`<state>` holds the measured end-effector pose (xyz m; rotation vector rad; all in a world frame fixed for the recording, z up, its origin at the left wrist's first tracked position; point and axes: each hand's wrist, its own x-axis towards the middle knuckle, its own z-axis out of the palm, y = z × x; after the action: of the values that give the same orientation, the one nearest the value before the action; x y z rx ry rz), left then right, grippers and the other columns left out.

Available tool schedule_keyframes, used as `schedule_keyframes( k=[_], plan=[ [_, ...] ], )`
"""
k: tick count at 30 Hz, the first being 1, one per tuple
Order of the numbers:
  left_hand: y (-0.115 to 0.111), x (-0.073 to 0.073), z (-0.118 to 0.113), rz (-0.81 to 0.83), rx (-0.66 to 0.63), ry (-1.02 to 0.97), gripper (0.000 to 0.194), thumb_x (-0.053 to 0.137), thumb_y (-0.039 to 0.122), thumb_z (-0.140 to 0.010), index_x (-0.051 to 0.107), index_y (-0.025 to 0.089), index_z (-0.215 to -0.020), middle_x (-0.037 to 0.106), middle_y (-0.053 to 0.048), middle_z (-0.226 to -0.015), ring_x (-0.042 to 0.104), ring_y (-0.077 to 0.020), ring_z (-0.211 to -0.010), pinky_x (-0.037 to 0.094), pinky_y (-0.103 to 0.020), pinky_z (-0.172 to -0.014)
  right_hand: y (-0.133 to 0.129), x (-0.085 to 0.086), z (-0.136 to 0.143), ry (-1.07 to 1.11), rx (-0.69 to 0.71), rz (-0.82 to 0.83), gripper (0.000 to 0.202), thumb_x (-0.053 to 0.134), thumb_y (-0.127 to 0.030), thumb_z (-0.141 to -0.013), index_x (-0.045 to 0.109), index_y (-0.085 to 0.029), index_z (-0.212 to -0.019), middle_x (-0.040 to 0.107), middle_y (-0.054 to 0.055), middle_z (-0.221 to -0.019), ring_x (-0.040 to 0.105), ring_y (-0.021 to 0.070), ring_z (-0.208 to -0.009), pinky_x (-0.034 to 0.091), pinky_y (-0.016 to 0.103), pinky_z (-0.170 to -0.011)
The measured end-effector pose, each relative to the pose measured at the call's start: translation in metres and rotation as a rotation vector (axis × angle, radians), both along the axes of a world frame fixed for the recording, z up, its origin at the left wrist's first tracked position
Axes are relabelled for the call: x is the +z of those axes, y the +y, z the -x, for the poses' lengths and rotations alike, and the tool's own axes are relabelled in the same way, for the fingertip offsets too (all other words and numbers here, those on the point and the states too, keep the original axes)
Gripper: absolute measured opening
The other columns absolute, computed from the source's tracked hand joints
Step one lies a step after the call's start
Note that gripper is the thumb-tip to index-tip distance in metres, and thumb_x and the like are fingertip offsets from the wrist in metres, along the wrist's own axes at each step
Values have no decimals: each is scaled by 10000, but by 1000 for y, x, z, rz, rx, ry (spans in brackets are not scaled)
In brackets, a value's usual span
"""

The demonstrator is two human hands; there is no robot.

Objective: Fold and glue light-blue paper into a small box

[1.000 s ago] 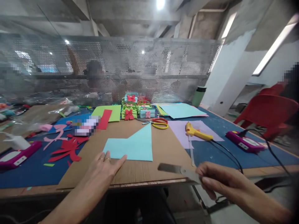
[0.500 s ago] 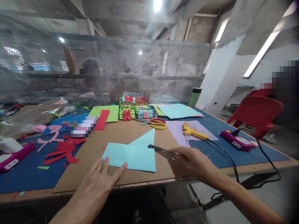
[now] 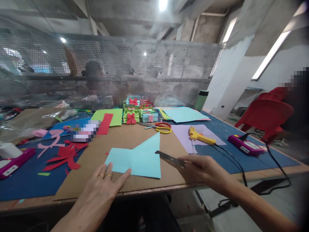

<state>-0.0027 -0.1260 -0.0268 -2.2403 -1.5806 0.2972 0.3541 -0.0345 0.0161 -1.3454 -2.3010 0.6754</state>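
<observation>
A light blue sheet of paper (image 3: 137,162) lies on brown cardboard (image 3: 96,180), with a pointed flap reaching up at its right. My left hand (image 3: 106,183) rests with fingers spread on the sheet's lower left edge, two rings on its fingers. In my right hand (image 3: 202,169) is a dark flat blade (image 3: 170,158), held between thumb and fingers. Its tip lies over the right edge of the paper, near the base of the flap.
Scissors (image 3: 164,128) lie behind the paper, near small paper bags (image 3: 131,117). To the right are a yellow glue gun (image 3: 201,138) with a cord, a purple power strip (image 3: 245,145) and a green bottle (image 3: 201,100). Red scraps (image 3: 66,156) lie left.
My right hand and the blade have shifted slightly to the right. My left hand and the blue sheet have hardly moved.
</observation>
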Motion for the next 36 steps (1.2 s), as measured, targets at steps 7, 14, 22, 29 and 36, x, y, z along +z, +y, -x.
schedule_keyframes(
  k=[7,14,22,29,36],
  plan=[
    [-2,1,0,-12,3,-28,739,476,-49,-836,473,335,-1467,667,-228,-1275,594,-382,-1258,467,-523,-1009,-25,4,13,50,167,315,416,505,-488,-948,764,-225,-1139,755,49,-905,670,222,-820,506,284,-715],
    [5,18,-5,56,-56,-45,753,469,-40,-836,454,328,-1493,729,-202,-1086,673,-362,-1088,507,-493,-905,-46,-9,12,-12,128,81,388,450,-413,-1009,646,-325,-1332,729,69,-1156,660,251,-1040,506,341,-900],
    [56,46,-37,79,-277,-289,232,519,268,-977,732,180,-948,623,-149,-989,613,-302,-928,491,-407,-778,-51,-10,23,-165,117,-97,353,437,-357,-1030,661,-369,-1303,702,45,-918,671,186,-826,496,254,-726],
    [76,30,-45,204,-309,-391,435,340,339,-1056,437,462,-1462,532,-57,-945,578,-220,-803,414,-295,-687,-51,-4,23,-65,137,-21,347,458,-354,-1025,671,-365,-1298,744,42,-1015,694,197,-917,529,270,-815],
    [75,31,-40,251,-315,-459,458,301,314,-1057,423,463,-1473,509,-51,-934,552,-204,-769,395,-287,-684,-58,-13,15,68,185,236,360,489,-409,-1008,658,-356,-1322,751,39,-1164,695,225,-1027,545,316,-889]
  ],
)
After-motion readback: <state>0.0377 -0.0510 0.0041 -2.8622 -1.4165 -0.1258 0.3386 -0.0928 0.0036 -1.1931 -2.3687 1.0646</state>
